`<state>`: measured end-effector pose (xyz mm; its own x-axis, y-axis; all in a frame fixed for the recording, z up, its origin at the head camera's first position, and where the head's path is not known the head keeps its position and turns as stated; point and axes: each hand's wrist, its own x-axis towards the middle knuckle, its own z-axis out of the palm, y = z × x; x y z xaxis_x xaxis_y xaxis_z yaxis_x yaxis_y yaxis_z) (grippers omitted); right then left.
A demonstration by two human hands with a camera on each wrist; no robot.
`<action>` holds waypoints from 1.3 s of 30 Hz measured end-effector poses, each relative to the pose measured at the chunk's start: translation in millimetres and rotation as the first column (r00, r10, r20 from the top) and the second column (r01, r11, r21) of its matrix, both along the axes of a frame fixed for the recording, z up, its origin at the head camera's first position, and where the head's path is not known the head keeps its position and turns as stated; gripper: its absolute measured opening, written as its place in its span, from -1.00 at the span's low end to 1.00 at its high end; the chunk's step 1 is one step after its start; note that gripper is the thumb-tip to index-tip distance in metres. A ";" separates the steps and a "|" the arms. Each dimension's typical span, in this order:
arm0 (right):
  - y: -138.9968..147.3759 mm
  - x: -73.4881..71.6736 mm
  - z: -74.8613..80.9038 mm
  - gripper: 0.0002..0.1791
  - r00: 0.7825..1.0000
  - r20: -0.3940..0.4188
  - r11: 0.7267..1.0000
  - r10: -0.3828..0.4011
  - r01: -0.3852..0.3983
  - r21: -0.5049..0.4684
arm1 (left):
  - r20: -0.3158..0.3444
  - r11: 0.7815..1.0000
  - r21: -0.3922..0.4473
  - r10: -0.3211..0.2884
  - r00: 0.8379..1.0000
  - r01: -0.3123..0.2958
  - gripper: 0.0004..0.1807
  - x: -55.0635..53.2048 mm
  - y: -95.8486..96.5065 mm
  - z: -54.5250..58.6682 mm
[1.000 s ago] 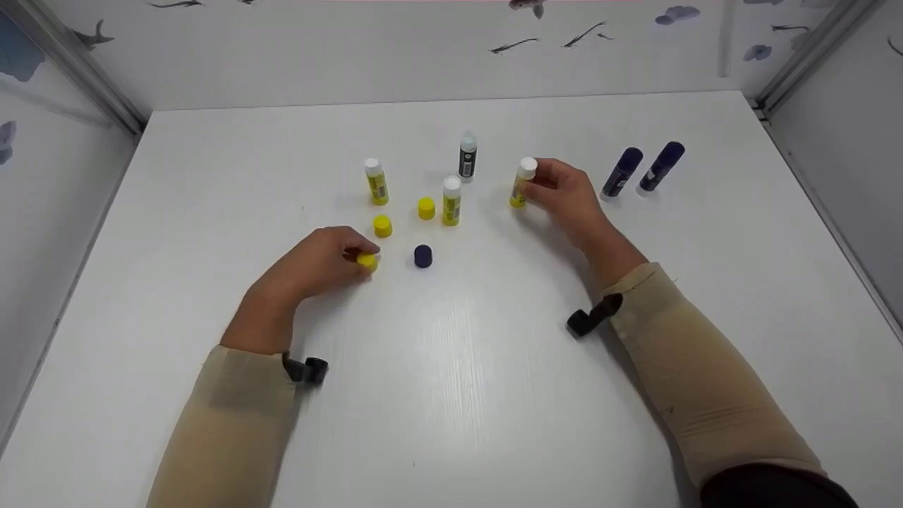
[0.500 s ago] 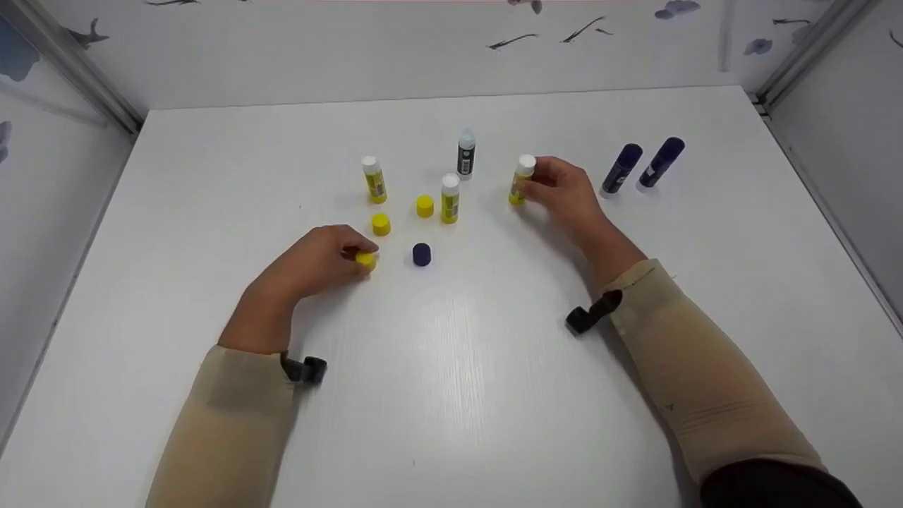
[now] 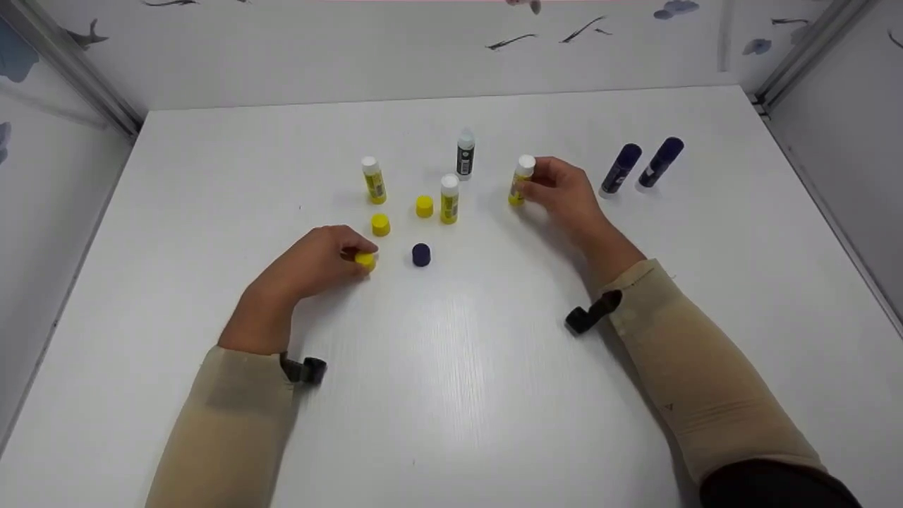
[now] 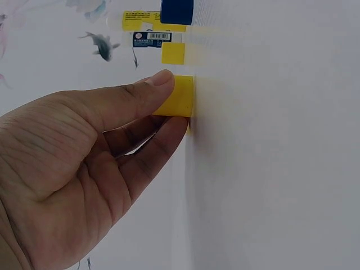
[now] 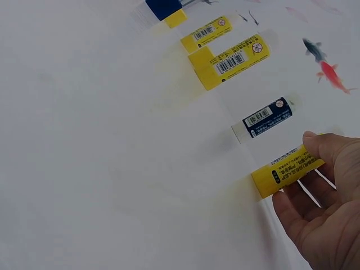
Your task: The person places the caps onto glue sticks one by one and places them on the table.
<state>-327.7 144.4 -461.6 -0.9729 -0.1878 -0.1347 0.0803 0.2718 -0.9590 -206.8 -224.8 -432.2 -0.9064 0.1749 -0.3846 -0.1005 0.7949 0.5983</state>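
Left grip has a yellow cap pinched on the worktop, right grip has a yellow tube upright farther back, and only the head view gets the two purple tubes. Left wrist cam catches that pinch palm-side; right wrist cam shows the tube's black print way clearer.

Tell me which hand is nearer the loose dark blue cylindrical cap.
Left. The left hand, pinching a yellow cylindrical cap, is just left of the dark blue cap; the right hand, holding a yellow, white-topped tube, is farther off, to its back right.
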 end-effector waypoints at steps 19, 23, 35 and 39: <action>2.8 3.5 1.8 -0.61 1.000 -0.008 0.999 -0.009 0.009 -0.039 | -0.012 1.000 0.019 -0.015 1.000 0.015 -0.55 0.6 -0.9 0.3; 2.1 5.5 4.8 -0.60 1.000 0.002 1.000 -0.024 0.024 -0.018 | -0.009 1.000 0.011 -0.010 1.000 0.010 -0.56 1.0 -1.1 -0.4; 3.7 16.6 12.2 -0.59 1.000 -0.016 0.999 -0.025 0.024 -0.041 | -0.008 1.000 0.007 -0.002 1.000 0.002 -0.56 1.3 0.2 -0.4; 5.3 22.1 15.2 -0.60 1.000 -0.022 0.999 -0.014 0.013 -0.043 | -0.004 1.000 0.000 -0.001 1.000 0.001 -0.57 1.4 0.6 0.2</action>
